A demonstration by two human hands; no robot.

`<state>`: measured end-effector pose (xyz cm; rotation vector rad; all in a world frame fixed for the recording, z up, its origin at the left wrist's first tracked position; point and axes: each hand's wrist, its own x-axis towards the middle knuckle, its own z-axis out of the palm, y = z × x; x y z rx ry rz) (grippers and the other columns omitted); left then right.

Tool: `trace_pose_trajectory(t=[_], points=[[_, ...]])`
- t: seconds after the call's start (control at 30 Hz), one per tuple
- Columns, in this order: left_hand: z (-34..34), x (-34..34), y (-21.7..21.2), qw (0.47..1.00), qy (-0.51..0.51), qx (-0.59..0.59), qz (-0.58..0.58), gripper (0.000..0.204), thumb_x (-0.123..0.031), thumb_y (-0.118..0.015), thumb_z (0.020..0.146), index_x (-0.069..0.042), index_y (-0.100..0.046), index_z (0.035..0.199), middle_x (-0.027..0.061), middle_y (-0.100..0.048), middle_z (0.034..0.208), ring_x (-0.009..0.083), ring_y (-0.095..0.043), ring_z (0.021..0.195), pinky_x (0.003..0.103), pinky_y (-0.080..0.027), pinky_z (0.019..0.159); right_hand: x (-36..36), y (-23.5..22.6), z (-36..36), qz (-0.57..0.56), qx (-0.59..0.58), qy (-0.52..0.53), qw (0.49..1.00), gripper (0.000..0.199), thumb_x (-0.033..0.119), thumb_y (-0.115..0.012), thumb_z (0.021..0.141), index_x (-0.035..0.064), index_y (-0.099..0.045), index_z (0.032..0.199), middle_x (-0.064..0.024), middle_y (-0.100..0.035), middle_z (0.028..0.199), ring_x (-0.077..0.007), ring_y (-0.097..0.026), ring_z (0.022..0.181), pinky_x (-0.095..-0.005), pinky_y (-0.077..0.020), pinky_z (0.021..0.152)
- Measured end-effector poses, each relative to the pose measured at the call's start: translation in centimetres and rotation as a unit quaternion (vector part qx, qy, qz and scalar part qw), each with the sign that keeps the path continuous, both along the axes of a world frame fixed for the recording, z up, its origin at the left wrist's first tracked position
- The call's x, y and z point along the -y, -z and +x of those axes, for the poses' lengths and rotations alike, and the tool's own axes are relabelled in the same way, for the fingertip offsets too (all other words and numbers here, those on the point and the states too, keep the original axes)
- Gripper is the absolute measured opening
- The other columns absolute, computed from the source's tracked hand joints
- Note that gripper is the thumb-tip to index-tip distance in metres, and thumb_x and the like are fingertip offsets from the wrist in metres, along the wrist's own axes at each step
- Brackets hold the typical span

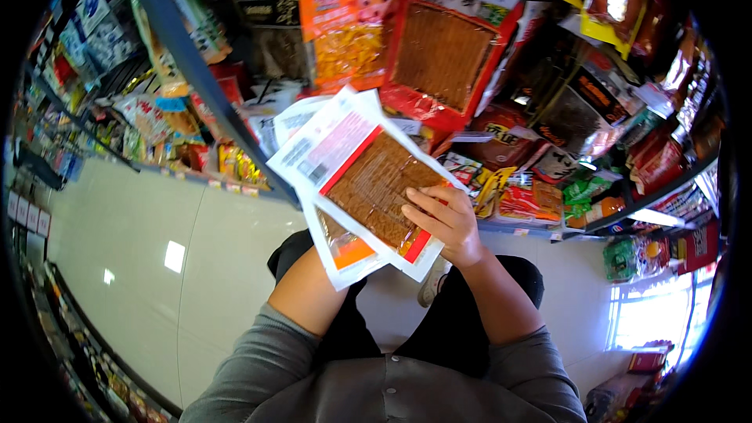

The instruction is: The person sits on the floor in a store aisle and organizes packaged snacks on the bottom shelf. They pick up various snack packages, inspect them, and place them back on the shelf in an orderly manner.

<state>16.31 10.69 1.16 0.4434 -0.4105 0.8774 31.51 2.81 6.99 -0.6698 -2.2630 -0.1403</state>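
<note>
Top pouch (372,184): white border, red bands at both ends of a see-through window, brown contents, pale print over it, pink text block, black-and-white barcode. Pouch underneath (350,251): white edge, solid orange block. Far side: orange packet (345,27) with yellow contents; right of it, red packet (442,55) framing a brown, finely lined sheet. Shelf upright (200,70), left: blue-grey. Right: bright green packet (583,192). Near: plain grey shirt (352,392), pale buttons; black trousers (509,274). Floor tiles (235,243): glossy cream, thin darker joint lines.
</note>
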Motion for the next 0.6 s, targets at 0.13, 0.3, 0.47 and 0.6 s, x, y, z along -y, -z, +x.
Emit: trace_pose_trajectory(t=[0.13, 0.3, 0.47, 0.6], points=[[-0.2, 0.4, -0.7, 1.000, -0.018, -0.010, 0.004, 0.038, -0.037, -0.045, 0.087, 0.001, -0.049, 0.088, 0.0089, -0.047, 0.074, 0.0169, -0.044, 0.061, 0.026, -0.035, 0.058, 0.1, 0.3, -1.2, -0.005, -0.002, -0.005, 1.000, 0.038, 0.014, -0.055, 0.065, 0.0104, -0.065, 0.101, -0.0085, -0.059, 0.113, -0.0231, -0.055, 0.093, -0.0345, -0.0424, 0.076], [-0.4, 0.4, -1.2, 0.999, -0.031, -0.016, 0.004, 0.038, -0.037, -0.045, 0.087, 0.001, -0.049, 0.090, 0.0091, -0.047, 0.076, 0.0175, -0.044, 0.061, 0.026, -0.035, 0.058, 0.4, -0.5, -1.7, -0.009, 0.009, -0.009, 1.000, 0.039, 0.014, -0.055, 0.064, 0.0106, -0.066, 0.100, -0.0088, -0.059, 0.113, -0.0226, -0.055, 0.093, -0.0350, -0.0412, 0.077], [-0.4, 0.4, -1.4, 0.999, -0.036, -0.019, 0.002, 0.039, -0.037, -0.045, 0.087, 0.001, -0.049, 0.091, 0.0092, -0.047, 0.077, 0.0180, -0.044, 0.061, 0.026, -0.035, 0.058, 0.2, -0.3, -1.8, -0.005, 0.018, -0.009, 1.000, 0.038, 0.014, -0.055, 0.064, 0.0106, -0.066, 0.100, -0.0091, -0.058, 0.114, -0.0226, -0.054, 0.092, -0.0350, -0.0410, 0.078], [-0.8, 0.7, -1.6, 0.998, -0.049, -0.026, 0.001, 0.039, -0.038, -0.045, 0.087, 0.001, -0.048, 0.093, 0.0094, -0.047, 0.078, 0.0185, -0.044, 0.061, 0.026, -0.035, 0.058, 0.3, -0.3, -2.0, -0.003, 0.018, -0.010, 1.000, 0.038, 0.014, -0.055, 0.064, 0.0108, -0.066, 0.100, -0.0092, -0.058, 0.114, -0.0228, -0.054, 0.092, -0.0350, -0.0410, 0.078]])
